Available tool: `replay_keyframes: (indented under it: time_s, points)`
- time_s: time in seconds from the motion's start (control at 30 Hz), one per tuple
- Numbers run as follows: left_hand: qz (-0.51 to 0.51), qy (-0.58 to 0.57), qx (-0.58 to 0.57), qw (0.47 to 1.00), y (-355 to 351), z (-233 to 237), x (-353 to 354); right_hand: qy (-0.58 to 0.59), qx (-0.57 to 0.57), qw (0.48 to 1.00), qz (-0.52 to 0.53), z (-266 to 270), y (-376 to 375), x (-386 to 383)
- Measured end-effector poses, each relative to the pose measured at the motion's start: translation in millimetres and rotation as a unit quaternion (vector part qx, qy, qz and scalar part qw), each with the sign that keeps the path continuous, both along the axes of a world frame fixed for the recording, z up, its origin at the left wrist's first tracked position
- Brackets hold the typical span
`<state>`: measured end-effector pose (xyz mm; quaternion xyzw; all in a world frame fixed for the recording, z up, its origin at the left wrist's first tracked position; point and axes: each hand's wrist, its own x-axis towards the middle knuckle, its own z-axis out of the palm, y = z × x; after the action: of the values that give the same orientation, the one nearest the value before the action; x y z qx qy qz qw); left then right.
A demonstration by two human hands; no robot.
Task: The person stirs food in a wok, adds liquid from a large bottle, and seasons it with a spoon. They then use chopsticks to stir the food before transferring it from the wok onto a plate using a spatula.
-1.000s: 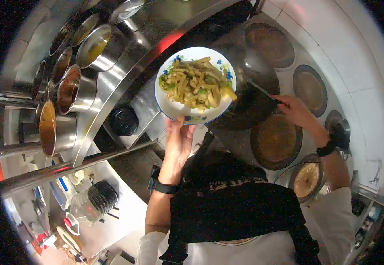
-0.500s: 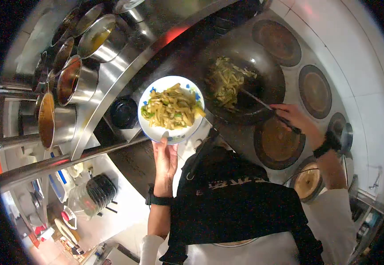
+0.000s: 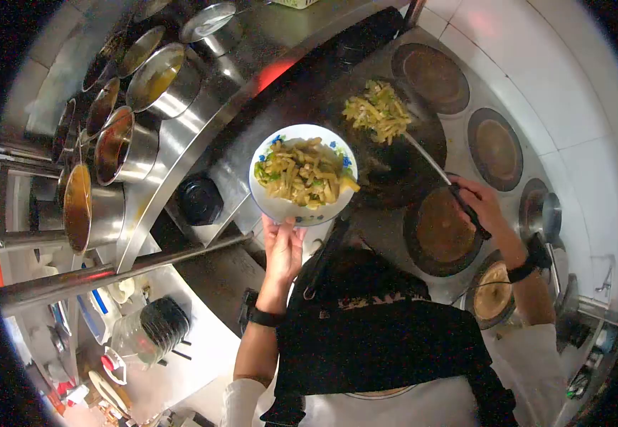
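My left hand (image 3: pixel 283 250) grips the near rim of a white plate (image 3: pixel 302 131) with blue flower patterns, thumb over the edge. Heaped on the plate are cooked yellow-green vegetable strips (image 3: pixel 303 176), one piece jutting past the right rim. In my right hand (image 3: pixel 484 208) is the black handle of a long metal ladle (image 3: pixel 428 157), fingers wrapped round it. A pile of similar strips (image 3: pixel 378 112) lies on its far end and hides the ladle's head. Beneath this load is a large dark wok (image 3: pixel 423 139), just right of the plate.
Metal pots (image 3: pixel 170 82) with sauces and liquids line a steel shelf on the left. A metal rail (image 3: pixel 166 257) runs below them. Round dark discs (image 3: pixel 495 149) are set in the stovetop to the right, beside a tiled wall (image 3: pixel 536 78). A glass container (image 3: pixel 134 338) stands lower left.
The ladle has come up from the wok with a load of strips on it. My left hand has carried the plate rightward, closer to the wok.
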<state>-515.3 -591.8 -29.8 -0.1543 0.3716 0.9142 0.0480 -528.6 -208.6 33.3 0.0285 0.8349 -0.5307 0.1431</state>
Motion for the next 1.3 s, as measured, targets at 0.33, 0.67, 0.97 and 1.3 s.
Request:
replay_keyframes:
  time_s: [0.33,0.67,0.97,1.3]
  points:
    - [-0.045,0.024,0.036,0.998,66,33,-55,-0.1,0.043,0.993,-0.049,119,-51,41]
    - [-0.075,0.054,0.072,0.993,85,30,-62,0.168,0.267,0.949,0.019,91,-53,64]
    - [-0.035,0.041,0.092,0.994,100,29,-67,0.162,0.336,0.926,-0.06,65,-114,99]
    - [-0.001,0.067,0.103,0.992,103,31,-70,0.164,0.226,0.958,-0.061,56,-121,96]
